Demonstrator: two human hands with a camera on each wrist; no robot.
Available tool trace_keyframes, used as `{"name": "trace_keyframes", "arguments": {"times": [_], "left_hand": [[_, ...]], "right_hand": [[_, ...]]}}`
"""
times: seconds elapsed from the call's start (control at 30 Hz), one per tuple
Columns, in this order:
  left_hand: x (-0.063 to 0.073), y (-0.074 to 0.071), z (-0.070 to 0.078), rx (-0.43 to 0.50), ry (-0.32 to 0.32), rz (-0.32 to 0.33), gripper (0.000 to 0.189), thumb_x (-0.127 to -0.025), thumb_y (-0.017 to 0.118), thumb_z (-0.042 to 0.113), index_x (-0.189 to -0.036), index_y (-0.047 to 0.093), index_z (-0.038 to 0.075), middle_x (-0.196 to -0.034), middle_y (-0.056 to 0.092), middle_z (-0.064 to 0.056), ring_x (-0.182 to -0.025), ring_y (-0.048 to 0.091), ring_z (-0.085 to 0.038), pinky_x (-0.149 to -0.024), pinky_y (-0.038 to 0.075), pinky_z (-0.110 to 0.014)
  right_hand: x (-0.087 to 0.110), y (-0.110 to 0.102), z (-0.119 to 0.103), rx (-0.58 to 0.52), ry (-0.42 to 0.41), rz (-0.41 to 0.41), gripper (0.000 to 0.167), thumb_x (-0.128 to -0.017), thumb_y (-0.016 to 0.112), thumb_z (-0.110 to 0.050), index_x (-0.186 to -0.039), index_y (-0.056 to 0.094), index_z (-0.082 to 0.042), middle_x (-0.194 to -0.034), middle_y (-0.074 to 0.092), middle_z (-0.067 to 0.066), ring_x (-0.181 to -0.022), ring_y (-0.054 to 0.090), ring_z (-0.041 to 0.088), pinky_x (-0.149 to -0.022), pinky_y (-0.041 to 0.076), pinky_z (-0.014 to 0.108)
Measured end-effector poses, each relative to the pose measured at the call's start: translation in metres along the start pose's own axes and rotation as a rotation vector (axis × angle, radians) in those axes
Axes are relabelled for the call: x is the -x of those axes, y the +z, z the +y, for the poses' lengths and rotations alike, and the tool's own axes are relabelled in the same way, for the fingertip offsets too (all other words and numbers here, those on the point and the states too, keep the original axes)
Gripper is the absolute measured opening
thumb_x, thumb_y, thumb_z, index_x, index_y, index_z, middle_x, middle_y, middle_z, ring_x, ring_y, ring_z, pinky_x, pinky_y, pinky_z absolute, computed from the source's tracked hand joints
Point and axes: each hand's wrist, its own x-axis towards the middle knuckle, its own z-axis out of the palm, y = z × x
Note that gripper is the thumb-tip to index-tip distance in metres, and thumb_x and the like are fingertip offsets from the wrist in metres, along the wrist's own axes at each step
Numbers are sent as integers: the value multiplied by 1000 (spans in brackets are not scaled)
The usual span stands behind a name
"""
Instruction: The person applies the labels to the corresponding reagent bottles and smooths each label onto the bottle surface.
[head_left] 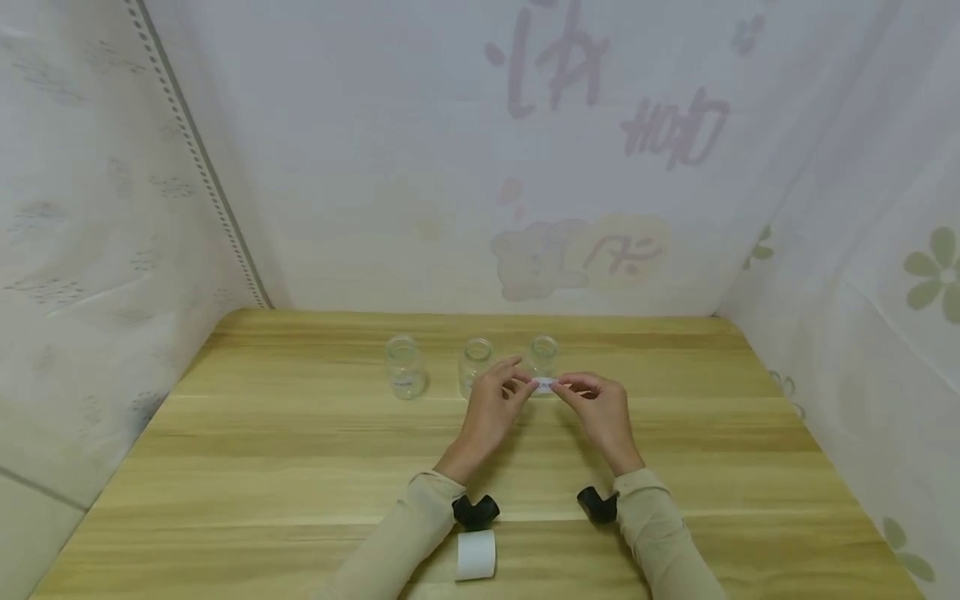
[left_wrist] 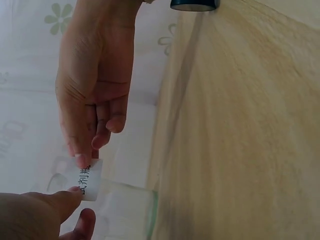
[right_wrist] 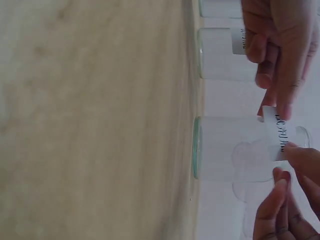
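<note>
A small white label (head_left: 544, 385) with dark printed characters is stretched between both hands. My left hand (head_left: 491, 406) pinches one end of it between thumb and finger, and my right hand (head_left: 602, 414) pinches the other. Right behind the label stands a clear glass jar (head_left: 543, 350), upright and without a lid; in the right wrist view the label (right_wrist: 277, 134) overlaps the upper part of this jar (right_wrist: 227, 150). Beside my left hand is a middle jar (head_left: 477, 354), partly hidden by it. The right wrist view shows a label (right_wrist: 238, 41) on that middle jar.
Farther left stands another open glass jar (head_left: 403, 358) with a label on its front. A white roll (head_left: 476, 556) lies near the table's front, by the left sleeve. Black wrist cameras (head_left: 476, 512) sit at both cuffs. Patterned cloth (head_left: 375, 167) surrounds the wooden table (head_left: 300, 475).
</note>
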Motion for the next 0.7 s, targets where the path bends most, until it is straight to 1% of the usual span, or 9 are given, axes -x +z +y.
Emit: {"name": "trace_keyframes", "arguments": {"times": [0.13,0.23,0.33,0.4,0.53,0.7], "left_hand": [[-1,2,-7,7,-30,-21,11,-97,75,13,-98,76,2,-139,62,-23,-79,72,-21,-73,59,-27],[-2,3,-10,7,-47,-34,11,-97,74,14,-98,76,2,-140,62,-22,-77,72,-19,-70,58,-26],[-1,5,-12,4,-64,-42,11,-97,74,14,-98,76,3,-140,62,-21,-76,71,-18,-69,57,-25],[-1,6,-13,2,-73,-44,10,-97,74,14,-97,76,4,-140,62,-20,-76,71,-17,-68,57,-24],[-1,7,-14,-8,-71,-40,10,-98,74,15,-97,76,5,-139,63,-19,-76,72,-17,-68,57,-25],[-1,9,-13,-16,-84,-33,11,-98,73,16,-97,77,6,-139,64,-18,-77,71,-16,-68,57,-26]], "right_hand": [[-5,0,6,-8,29,-34,16,-91,83,-22,-98,82,-8,-119,75,8,-97,69,24,-73,54,27],[-7,1,9,-18,37,-47,15,-91,82,-20,-98,81,-6,-126,73,7,-101,71,26,-75,55,25],[-7,1,9,-32,27,-53,13,-91,82,-16,-96,81,-4,-128,72,9,-102,71,27,-76,55,24],[-7,2,9,-33,16,-51,12,-92,81,-15,-95,81,-3,-128,72,9,-102,71,27,-78,56,26],[-6,2,9,-17,-8,-39,12,-92,81,-14,-93,80,-2,-126,72,10,-103,70,26,-84,55,30],[-7,3,10,-1,-23,-28,14,-92,81,-15,-92,80,-2,-124,72,10,-103,69,25,-83,54,29]]}}
